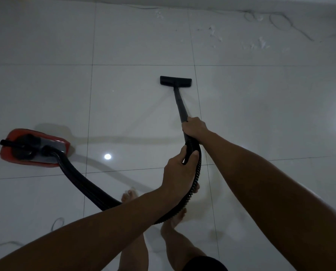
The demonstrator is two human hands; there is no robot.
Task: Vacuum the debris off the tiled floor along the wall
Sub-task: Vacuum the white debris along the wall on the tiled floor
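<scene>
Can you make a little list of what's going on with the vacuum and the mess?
right hand: grips the black tube
left hand: holds the ribbed hose
brush head: flat on the floor, short of the mess
white scraps: scattered by the wall, not reached
red vacuum: on the floor, to the left

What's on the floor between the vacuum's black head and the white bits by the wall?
Only bare tile between nozzle and debris, in the head view.
</scene>
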